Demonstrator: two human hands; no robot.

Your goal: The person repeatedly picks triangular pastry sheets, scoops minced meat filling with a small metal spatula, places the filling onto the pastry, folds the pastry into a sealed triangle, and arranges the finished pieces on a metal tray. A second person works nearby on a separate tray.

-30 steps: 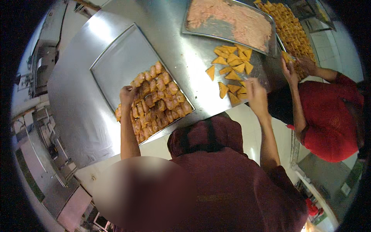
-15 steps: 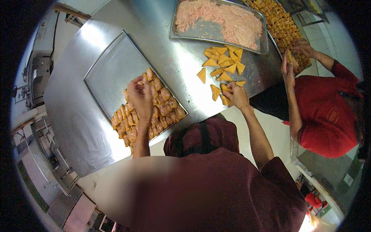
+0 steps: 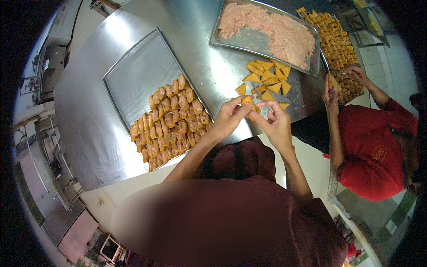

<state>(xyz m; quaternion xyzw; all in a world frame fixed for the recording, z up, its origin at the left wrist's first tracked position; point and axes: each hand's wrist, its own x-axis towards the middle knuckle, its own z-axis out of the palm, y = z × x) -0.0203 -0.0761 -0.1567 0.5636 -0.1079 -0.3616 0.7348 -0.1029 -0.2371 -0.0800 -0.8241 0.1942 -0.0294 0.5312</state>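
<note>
In front of me, over the table's near edge, my left hand (image 3: pixel 229 119) pinches a golden fried tofu piece (image 3: pixel 250 104) between thumb and fingers. My right hand (image 3: pixel 276 127) is closed against the same piece from the other side, its index finger bent; a small pale glint shows by its fingertips, too small to name. Just beyond the hands lies a loose pile of fried tofu triangles (image 3: pixel 270 79). To the left, a mesh tray (image 3: pixel 138 73) carries rows of tofu pieces filled with pinkish paste (image 3: pixel 171 120), packed toward its near right side.
A deep metal pan (image 3: pixel 216 41) of pale pink minced paste (image 3: pixel 284 33) stands at the far right of the steel table (image 3: pixel 84 120). Beyond it is another tray full of tofu pieces (image 3: pixel 331 38). A co-worker in red (image 3: pixel 369 151) works close on my right, holding a tofu piece.
My left hand has left the filled pieces on the mesh tray and come right to meet my right hand. My right hand has drawn back from the pile, and a tofu piece is now between them.
</note>
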